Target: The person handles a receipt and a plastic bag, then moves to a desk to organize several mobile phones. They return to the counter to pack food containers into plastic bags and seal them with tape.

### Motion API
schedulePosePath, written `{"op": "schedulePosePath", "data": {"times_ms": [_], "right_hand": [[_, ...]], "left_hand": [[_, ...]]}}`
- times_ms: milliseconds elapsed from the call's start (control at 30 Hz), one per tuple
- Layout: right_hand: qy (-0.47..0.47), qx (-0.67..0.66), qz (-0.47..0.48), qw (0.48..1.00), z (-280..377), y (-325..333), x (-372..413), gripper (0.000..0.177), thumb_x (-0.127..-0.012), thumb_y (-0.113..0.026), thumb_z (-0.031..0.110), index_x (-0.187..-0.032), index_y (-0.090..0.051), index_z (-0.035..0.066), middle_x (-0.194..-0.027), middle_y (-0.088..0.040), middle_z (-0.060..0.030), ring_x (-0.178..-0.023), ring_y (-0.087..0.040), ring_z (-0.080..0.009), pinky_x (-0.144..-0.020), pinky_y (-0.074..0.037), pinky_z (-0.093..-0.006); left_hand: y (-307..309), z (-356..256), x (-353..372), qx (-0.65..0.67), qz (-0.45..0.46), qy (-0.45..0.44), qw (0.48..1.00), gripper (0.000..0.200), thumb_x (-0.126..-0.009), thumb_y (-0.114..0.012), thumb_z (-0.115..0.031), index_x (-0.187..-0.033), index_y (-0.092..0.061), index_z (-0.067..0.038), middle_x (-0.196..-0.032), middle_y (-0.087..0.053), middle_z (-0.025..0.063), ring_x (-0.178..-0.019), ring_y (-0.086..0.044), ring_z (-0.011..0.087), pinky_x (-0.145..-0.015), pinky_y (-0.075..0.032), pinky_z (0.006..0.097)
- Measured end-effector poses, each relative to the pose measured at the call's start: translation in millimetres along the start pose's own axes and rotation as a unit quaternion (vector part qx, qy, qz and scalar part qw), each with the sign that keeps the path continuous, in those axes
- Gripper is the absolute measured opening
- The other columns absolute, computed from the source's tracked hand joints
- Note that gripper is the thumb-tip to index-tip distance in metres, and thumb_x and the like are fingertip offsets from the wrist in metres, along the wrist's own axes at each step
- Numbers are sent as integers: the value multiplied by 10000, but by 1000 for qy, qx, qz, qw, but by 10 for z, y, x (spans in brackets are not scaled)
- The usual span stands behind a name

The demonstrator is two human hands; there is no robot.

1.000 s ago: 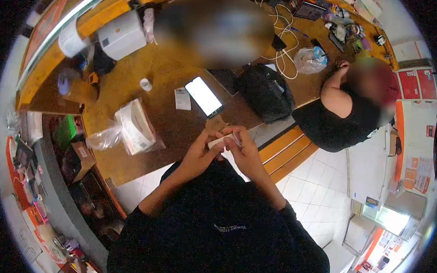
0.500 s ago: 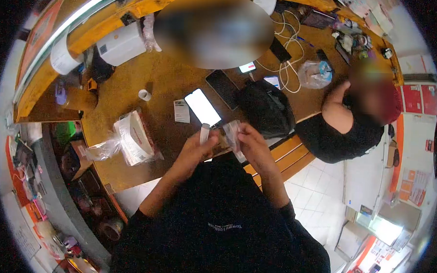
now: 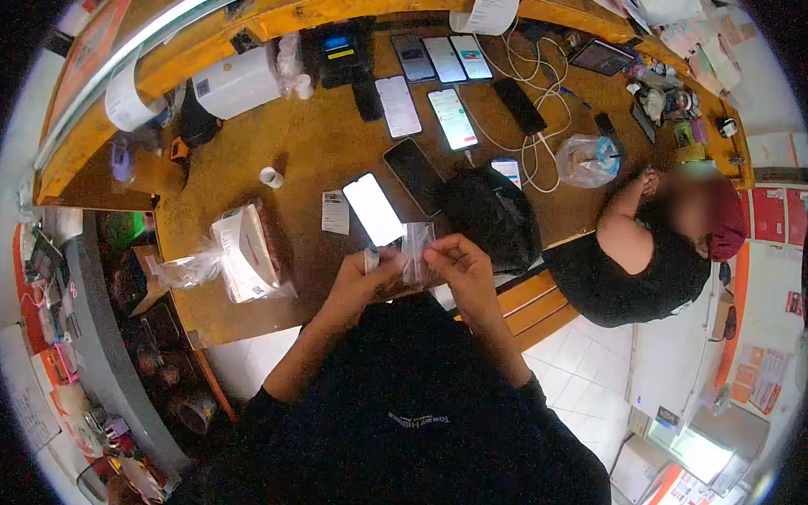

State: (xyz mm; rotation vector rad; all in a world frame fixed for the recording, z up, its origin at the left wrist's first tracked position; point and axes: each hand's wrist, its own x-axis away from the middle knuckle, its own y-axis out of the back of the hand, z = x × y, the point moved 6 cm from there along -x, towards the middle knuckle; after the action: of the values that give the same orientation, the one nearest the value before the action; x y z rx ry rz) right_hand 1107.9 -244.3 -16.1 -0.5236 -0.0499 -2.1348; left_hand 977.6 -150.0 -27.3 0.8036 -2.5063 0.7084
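Gripping a clear plastic bag (image 3: 416,256) at centre frame, left hand (image 3: 357,285) is also clasping a white cylinder (image 3: 371,258); right hand (image 3: 471,274) is pinching the bag's right side, just below a lit smartphone (image 3: 373,210). Bag-handling is seemingly underway, next calling for a light touch.

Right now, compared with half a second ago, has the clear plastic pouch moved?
Yes. Judged against the lit phone, the clear plastic pouch has moved slightly left in the view, closer to the left hand.
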Motion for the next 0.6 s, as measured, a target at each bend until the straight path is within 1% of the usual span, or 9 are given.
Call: {"op": "schedulePosePath", "data": {"times_ms": [133,167,200,233,267,333,367,467,600], "right_hand": [[61,-32,-91,993,77,102,-22,125,-831,-624,49,-938,-564,20,-899,-605,-58,-819,-569,-110,-726,-477,-260],[155,116,-151,969,210,183,30,157,-824,-634,54,-960,-563,22,-908,-599,-61,-839,-566,-116,-734,-470,-259],[244,261,-206,911,360,192,111,189,-816,-643,58,-982,-561,24,-916,-593,-63,-858,-562,-122,-742,-463,-258],[228,241,-116,936,333,91,130,225,-801,-663,73,-1001,-572,23,-896,-586,-55,-827,-566,-120,-708,-456,-242],[226,240,-117,937,345,54,158,225,-801,-663,73,-1001,-572,23,-896,-586,-55,-827,-566,-120,-708,-456,-242],[205,268,26,941,333,-223,184,215,-815,-656,94,-1007,-588,25,-890,-592,-49,-796,-572,-112,-677,-459,-232],[206,268,24,941,321,-192,187,215,-815,-656,94,-1007,-588,25,-890,-592,-49,-796,-572,-112,-677,-459,-232],[11,131,46,990,-22,-68,126,207,-825,-644,175,-932,-593,5,-879,-634,-114,-803,-618,-186,-719,-486,-294],[-35,45,110,992,-230,-76,225,247,-818,-649,182,-976,-575,6,-882,-630,-131,-822,-616,-226,-748,-485,-329]], "left_hand": [[67,13,-61,-70,-81,-46,993,219,-832,-640,-249,-854,-642,-30,-767,-628,44,-668,-565,92,-596,-455,242],[84,-75,-48,-140,-114,-88,980,198,-825,-645,-225,-853,-642,-29,-770,-633,49,-671,-569,90,-602,-459,241],[86,-159,-31,-207,-146,-129,959,178,-817,-651,-202,-852,-642,-28,-772,-638,54,-675,-574,89,-608,-464,241],[68,-150,-30,-207,-146,-129,959,178,-817,-651,-202,-852,-642,-28,-772,-638,54,-675,-574,89,-608,-464,241],[17,-119,-23,-189,-118,-132,966,168,-814,-652,-194,-855,-641,-31,-772,-641,56,-680,-575,89,-608,-464,240],[-67,-96,20,-172,-85,-134,972,159,-811,-653,-186,-857,-640,-35,-771,-645,59,-685,-576,90,-608,-463,240],[-111,-71,36,-184,-72,-100,975,153,-818,-649,-182,-855,-635,-34,-768,-644,58,-686,-575,88,-610,-462,238],[-153,-29,89,-147,-38,-70,986,146,-833,-639,-174,-858,-626,-31,-760,-635,47,-682,-566,83,-611,-454,234],[-162,52,166,-73,11,-98,992,149,-856,-621,-173,-878,-615,-26,-748,-609,26,-668,-542,75,-610,-441,233]]}}
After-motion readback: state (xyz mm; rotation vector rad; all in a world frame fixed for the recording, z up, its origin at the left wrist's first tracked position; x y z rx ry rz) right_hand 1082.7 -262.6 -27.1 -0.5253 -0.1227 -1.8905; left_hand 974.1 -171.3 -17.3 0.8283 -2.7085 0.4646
